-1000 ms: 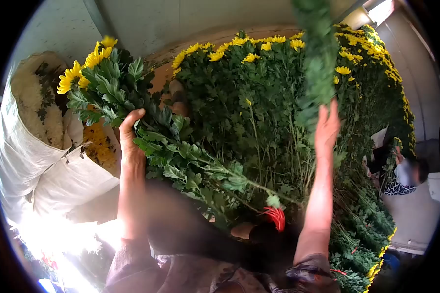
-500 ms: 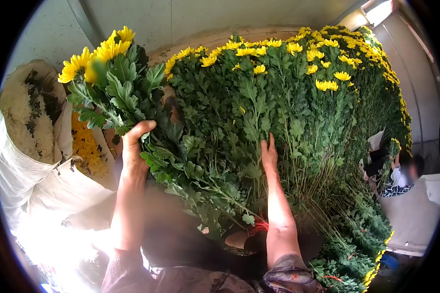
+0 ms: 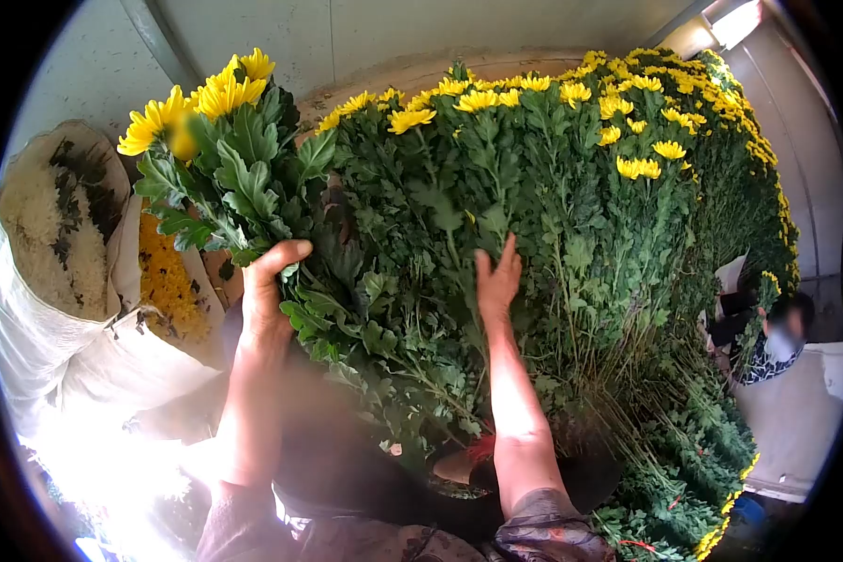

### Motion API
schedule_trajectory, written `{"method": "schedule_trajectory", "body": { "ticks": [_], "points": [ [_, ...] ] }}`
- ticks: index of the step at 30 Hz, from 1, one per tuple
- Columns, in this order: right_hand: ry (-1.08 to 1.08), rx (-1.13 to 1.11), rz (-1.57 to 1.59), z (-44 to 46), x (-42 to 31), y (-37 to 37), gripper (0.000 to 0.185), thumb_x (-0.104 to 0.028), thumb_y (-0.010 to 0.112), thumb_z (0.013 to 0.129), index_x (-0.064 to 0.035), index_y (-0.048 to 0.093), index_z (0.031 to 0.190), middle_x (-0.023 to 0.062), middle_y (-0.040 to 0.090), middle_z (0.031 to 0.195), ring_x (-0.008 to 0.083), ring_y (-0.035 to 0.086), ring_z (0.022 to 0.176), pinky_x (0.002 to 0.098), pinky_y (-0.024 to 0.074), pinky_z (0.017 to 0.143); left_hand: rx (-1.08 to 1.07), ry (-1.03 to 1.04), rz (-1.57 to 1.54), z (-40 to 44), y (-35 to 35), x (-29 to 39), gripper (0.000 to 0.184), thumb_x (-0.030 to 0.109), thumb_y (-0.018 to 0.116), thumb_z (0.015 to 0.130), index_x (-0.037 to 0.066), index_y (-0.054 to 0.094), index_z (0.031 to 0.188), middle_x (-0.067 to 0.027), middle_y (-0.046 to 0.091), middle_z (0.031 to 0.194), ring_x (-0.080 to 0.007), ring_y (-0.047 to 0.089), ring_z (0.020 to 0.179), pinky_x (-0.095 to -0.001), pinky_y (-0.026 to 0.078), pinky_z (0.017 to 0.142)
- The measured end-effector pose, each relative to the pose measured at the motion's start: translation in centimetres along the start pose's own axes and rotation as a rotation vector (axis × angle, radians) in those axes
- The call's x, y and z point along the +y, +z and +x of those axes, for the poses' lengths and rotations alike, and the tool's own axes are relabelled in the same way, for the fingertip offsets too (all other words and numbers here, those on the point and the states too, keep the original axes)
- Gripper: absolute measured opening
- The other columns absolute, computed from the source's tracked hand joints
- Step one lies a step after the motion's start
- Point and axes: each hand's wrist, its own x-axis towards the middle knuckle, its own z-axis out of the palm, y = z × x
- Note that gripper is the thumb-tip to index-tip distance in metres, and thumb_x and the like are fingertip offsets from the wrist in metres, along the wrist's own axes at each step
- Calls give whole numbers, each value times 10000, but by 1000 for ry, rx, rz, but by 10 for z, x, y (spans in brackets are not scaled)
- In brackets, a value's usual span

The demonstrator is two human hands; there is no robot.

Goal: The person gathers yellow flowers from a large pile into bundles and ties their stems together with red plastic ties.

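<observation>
My left hand (image 3: 270,281) is wrapped round the stems of a leafy bunch of yellow chrysanthemums (image 3: 244,164), its blooms at the upper left. My right hand (image 3: 499,281) reaches into a big pile of yellow chrysanthemums (image 3: 571,187) with its thumb and fingers apart, touching or close to a leafy stem. The pile's blooms line the back edge and its stems point towards me. Red ties (image 3: 482,448) lie low in the middle, partly hidden behind my right forearm.
On the left stand a white sack of white petals (image 3: 33,234) and another with yellow petals (image 3: 164,281). A person (image 3: 782,328) is at the far right beside the pile. More bunches (image 3: 674,496) lie at the lower right. A pale wall (image 3: 421,37) rises behind.
My right hand was higher and farther right over a blurred bunch, then came down leftwards onto the pile; that bunch is no longer at it. My left hand keeps its bunch, now slightly farther right.
</observation>
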Motion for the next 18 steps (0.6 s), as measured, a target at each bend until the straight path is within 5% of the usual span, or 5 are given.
{"method": "schedule_trajectory", "body": {
  "ticks": [2, 5, 11, 14, 18],
  "points": [
    [-1, -190, -48, 1, -27, -4, 1041, -526, 715, 745, -108, 107, 1480, 323, 335, 1358, 449, 339, 1260, 487, 353, 984, -18, -7, -25, 1, 2, 1, 473, 40, 606, 707, -13, 539, 1171, -132, 635, 1053, -267, 629, 926, -384, 521, 864],
    [12, -339, -204, -2, -45, 4, 1058, -445, 772, 714, -93, 126, 1474, 286, 373, 1312, 436, 363, 1232, 480, 377, 953, -2, -8, -56, 0, 8, 2, 462, 32, 606, 707, -16, 543, 1162, -128, 635, 1048, -261, 629, 918, -383, 522, 857],
    [-11, -240, -48, -5, -40, -1, 828, -218, 698, 825, -73, 185, 1458, 266, 384, 1343, 397, 444, 1200, 422, 411, 946, 57, 31, 36, 8, -8, -1, 441, -17, 650, 672, -4, 560, 1104, -93, 625, 1003, -221, 618, 886, -354, 529, 797],
    [-122, -209, 182, -12, -55, -36, 687, -202, 667, 858, -19, 310, 1415, 224, 389, 1401, 352, 373, 1303, 386, 336, 1039, 110, 119, 188, 1, 6, 5, 455, -35, 694, 632, 13, 574, 1068, -65, 622, 965, -198, 604, 886, -339, 504, 806],
    [-55, -174, 328, -22, -95, -88, 560, -121, 502, 932, -1, 274, 1429, 195, 312, 1465, 306, 323, 1347, 386, 284, 1094, 60, 221, 142, 4, 9, -2, 475, -46, 724, 605, 22, 581, 1053, -40, 615, 969, -179, 587, 896, -320, 476, 807]
  ]
}}
